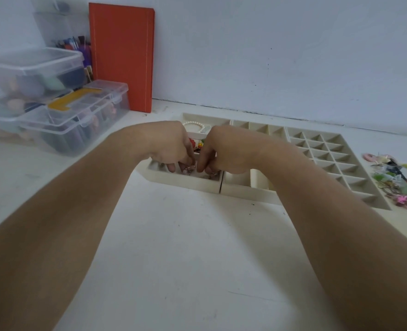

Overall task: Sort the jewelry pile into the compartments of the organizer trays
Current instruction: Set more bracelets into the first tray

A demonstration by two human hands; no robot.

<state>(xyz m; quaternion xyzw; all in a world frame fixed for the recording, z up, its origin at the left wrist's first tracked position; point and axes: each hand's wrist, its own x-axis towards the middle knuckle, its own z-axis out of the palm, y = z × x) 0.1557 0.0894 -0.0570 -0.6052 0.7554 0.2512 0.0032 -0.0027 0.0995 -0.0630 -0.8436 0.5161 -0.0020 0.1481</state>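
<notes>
Head view: left hand [171, 146] and right hand [218, 152] over cream tray [185, 179], grip indiscernible, jewelry pile [398, 180] rightward

both bare forearms reach in from the lower corners toward frame centre; left hand [171, 146] and right hand [221, 151] nearly meet, fingers curled downward.

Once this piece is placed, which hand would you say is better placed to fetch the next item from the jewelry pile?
The right hand, probably. The jewelry pile lies at the far right of the table, past the grid tray, on that hand's side. The left hand would have to cross over the trays.
</notes>
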